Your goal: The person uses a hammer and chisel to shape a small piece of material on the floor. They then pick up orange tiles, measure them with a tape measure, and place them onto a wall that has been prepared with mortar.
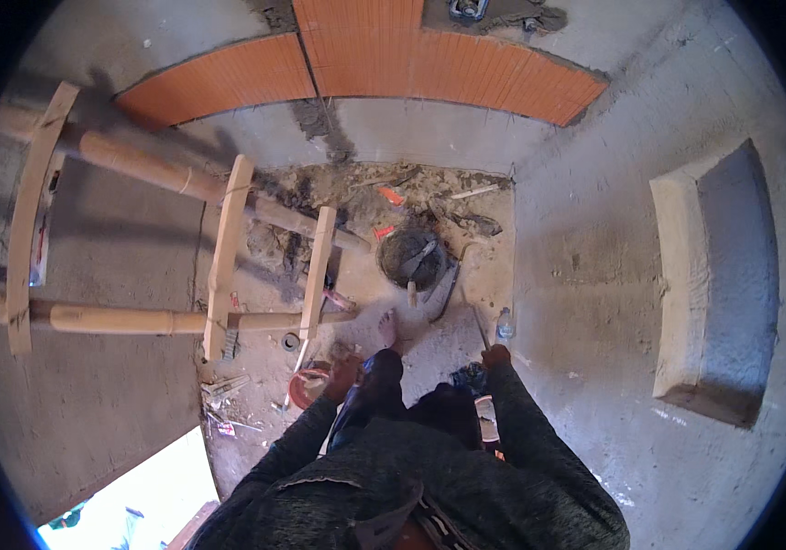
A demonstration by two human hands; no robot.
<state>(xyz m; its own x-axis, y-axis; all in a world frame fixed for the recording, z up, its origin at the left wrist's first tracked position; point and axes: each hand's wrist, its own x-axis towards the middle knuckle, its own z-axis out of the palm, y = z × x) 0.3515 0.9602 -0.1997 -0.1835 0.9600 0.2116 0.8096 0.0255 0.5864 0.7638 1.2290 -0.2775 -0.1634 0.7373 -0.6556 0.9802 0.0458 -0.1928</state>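
My right hand (496, 356) is closed round the near end of a thin, straight stick-like tool (480, 327), which points away from me over the floor; its exact kind does not show. Beside my left thigh hangs my left hand (345, 372), next to a reddish bucket (306, 389). Its fingers are too small and dim to read. Ahead on the floor stands a round pan of wet grey mortar (402, 260), with a trowel (426, 251) lying in it. A wooden handle (411, 293) juts from the pan's near side.
A bamboo ladder with wooden rungs (223, 257) leans in from the left. Orange ribbed tiles (365, 64) cover part of the far wall. Rubble (374, 188) lies along its foot. A clear bottle (505, 325) stands by the right wall, which has a recessed niche (732, 284).
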